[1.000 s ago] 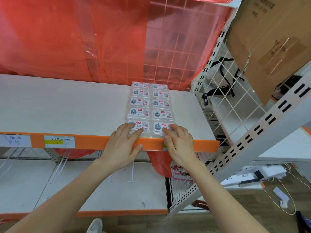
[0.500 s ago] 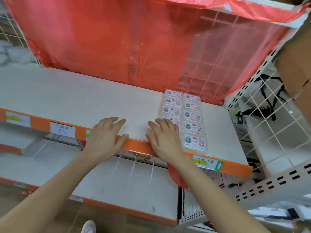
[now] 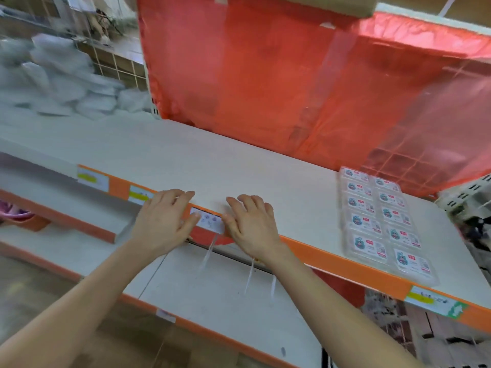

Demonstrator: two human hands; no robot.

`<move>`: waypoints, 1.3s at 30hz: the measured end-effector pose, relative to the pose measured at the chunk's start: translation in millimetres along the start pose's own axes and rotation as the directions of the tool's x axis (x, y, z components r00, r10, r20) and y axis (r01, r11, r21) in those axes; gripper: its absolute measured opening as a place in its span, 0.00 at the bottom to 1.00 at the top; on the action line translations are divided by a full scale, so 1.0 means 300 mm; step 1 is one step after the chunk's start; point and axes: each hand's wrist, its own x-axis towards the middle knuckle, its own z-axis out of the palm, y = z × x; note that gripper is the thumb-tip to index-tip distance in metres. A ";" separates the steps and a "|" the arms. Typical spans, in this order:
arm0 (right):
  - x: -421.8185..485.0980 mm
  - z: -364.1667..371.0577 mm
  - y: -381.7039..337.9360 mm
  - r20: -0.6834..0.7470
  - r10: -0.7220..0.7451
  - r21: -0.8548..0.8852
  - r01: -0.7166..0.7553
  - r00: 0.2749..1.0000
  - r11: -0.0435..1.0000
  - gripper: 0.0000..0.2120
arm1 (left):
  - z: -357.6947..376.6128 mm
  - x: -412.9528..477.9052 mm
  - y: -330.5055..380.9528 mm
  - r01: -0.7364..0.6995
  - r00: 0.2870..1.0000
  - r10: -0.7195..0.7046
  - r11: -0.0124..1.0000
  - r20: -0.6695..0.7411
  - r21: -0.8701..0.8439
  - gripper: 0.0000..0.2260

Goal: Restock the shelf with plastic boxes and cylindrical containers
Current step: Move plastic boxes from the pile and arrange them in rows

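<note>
- The plastic boxes [image 3: 382, 221] are lying flat in two columns at the right of the frame, touching one another, and the nearest pair is reaching the front of the shelf [image 3: 239, 168].
- Each box is showing a white label with a round blue-green picture and a small red patch; the print is too small to read.
- The white shelf board is stretching bare from the boxes towards the left of the frame, giving wide open room.
- An orange strip [image 3: 345, 266] is running along the shelf's front edge.
- The left hand [image 3: 163, 221] and the right hand [image 3: 252, 225] are resting over this edge at mid-frame, well apart from the boxes, with fingers loosely spread and gripping nothing.
- A white price tag [image 3: 210, 221] is sitting between the hands, its writing blurred; a tag with a yellow bar [image 3: 435, 301] is sitting at the lower right.
- A red plastic sheet [image 3: 265, 88] is hanging behind the shelf.
- A lower shelf [image 3: 212, 301] is lying beneath the forearms.
- White bags [image 3: 66, 75], blurred, are piling up at the upper left.
</note>
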 end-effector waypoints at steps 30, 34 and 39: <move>0.842 0.204 -0.901 0.043 -0.399 0.147 0.389 0.916 0.909 0.20 | -0.291 0.086 -0.993 0.389 0.917 -0.387 0.921 -0.094 -0.001 0.22; 0.978 0.213 -0.931 0.051 -0.420 0.123 0.412 0.906 0.903 0.20 | -0.308 0.188 -1.066 0.398 0.911 -0.395 0.917 -0.118 0.002 0.21; 1.106 0.223 -0.946 0.038 -0.405 0.088 0.400 0.914 0.912 0.20 | -0.307 0.275 -1.176 0.390 0.914 -0.388 0.921 -0.115 -0.001 0.21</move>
